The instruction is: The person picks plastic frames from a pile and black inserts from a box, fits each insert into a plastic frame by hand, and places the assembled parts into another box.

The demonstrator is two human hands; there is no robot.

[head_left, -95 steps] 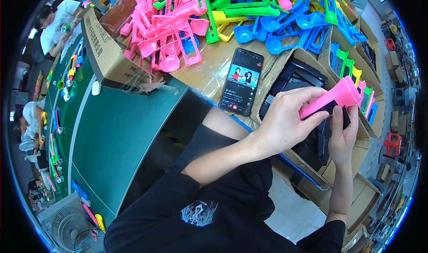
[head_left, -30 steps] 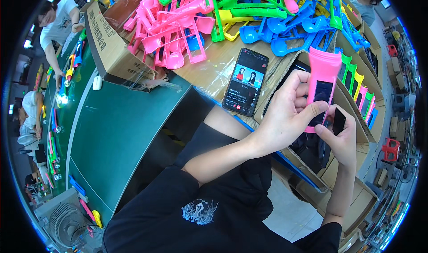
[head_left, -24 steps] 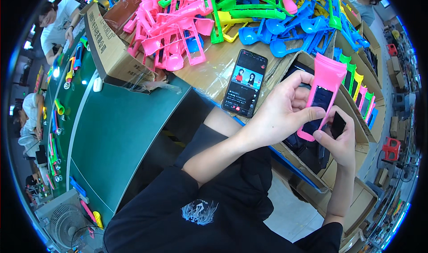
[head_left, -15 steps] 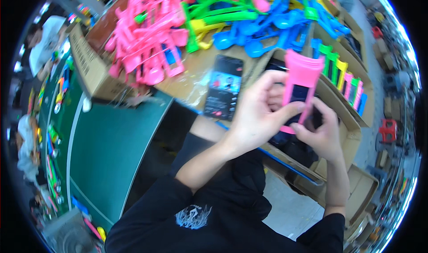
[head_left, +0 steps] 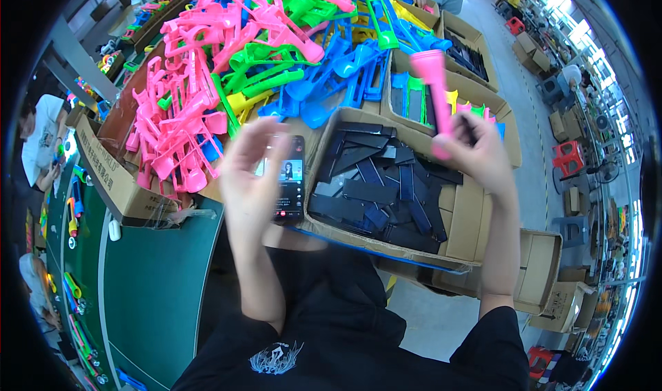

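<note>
The right hand (head_left: 480,155) pinched the pink torch-shaped casing (head_left: 440,108) low, presumably keeping its eleven-o'clock head clear, while the left hand (head_left: 249,169) spread its fingers loosely.

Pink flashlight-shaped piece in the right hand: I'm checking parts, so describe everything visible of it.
The pink flashlight-shaped piece looks like moulded plastic, with a flared head and a narrower body with a dark strip. The right hand grips its lower end; the head points up the picture, leaning slightly left, seen against a brown cardboard box. The left hand is apart.
</note>
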